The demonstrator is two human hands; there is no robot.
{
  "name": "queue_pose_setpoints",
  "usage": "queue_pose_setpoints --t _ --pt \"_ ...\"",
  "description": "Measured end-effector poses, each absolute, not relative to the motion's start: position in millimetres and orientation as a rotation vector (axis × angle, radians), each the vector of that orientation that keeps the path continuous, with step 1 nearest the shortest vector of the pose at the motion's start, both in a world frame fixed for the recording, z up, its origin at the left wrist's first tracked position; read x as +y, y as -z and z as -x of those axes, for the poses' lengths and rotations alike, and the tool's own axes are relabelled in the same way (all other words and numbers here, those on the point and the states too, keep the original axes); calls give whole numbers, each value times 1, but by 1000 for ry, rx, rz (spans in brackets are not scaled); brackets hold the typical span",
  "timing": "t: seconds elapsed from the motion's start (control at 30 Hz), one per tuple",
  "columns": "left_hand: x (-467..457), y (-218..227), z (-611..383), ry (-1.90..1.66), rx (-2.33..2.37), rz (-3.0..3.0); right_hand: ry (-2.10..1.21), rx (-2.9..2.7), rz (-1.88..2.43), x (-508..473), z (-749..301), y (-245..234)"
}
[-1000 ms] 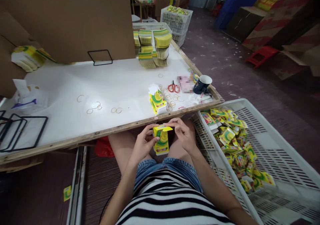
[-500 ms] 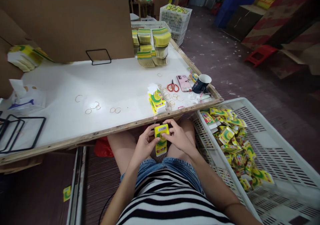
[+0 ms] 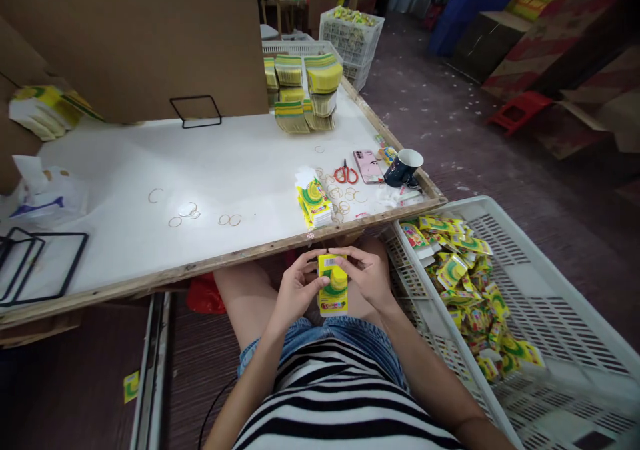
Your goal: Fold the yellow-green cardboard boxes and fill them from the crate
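Observation:
Over my lap, just below the table edge, I hold a small yellow printed packet (image 3: pixel 333 297) with a green pattern and a barcode near its top. My left hand (image 3: pixel 300 285) grips its left side, thumb on the front. My right hand (image 3: pixel 367 277) pinches the upper right edge, its thumb by the barcode. The fingers behind the packet are hidden. Ahead of my hands, a stack of similar yellow packets (image 3: pixel 315 200) lies on the white table (image 3: pixel 250 177). Loose rubber bands (image 3: pixel 336 192) are scattered beside that stack.
To my right stands a white plastic crate (image 3: pixel 530 290) with many yellow packets inside. Scissors (image 3: pixel 346 173), a pink phone (image 3: pixel 369 166) and a dark mug (image 3: pixel 403 168) lie at the table's right. Bundled yellow cards (image 3: pixel 293 117) stand further back, beside a tall cardboard panel (image 3: pixel 135 43).
The packet has shifted slightly right and now faces me more squarely. My right thumb has moved up toward the barcode. Both hands still hold it.

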State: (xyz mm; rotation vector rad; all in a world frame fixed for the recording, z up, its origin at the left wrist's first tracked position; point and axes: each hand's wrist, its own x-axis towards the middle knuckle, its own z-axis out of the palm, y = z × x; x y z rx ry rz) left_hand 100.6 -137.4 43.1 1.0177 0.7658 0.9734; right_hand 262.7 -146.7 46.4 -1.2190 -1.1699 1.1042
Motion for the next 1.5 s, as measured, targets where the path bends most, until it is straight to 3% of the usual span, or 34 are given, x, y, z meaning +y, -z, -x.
queue_pose_setpoints --t 0.17,0.4,0.63,0.77,0.93,1.17,1.33,1.5 --pt "-129 -44 -96 -1149 804 -1039 -468 -572 1163 -152 -285 -36" --pt "-130 -34 -95 -1091 879 -1073 -623 -822 1394 -91 -264 -15" --pt "-134 -32 -80 -1124 968 -1039 -372 -1343 1894 -9 -240 -5" --pt "-133 -27 -73 -1142 1003 -1012 -358 -1255 1853 -7 -235 -5" --pt "-125 -21 -70 -1200 1019 -985 -553 -1104 1575 -38 -233 -18" --pt "-120 -14 -74 -1201 741 -900 -1268 -730 1151 -131 -216 -28" --pt "-122 -21 -80 -1140 665 -882 -1403 -665 1109 -148 -216 -33" --pt "-122 -25 -82 -1176 687 -852 -1311 -812 1137 -153 -219 -38"
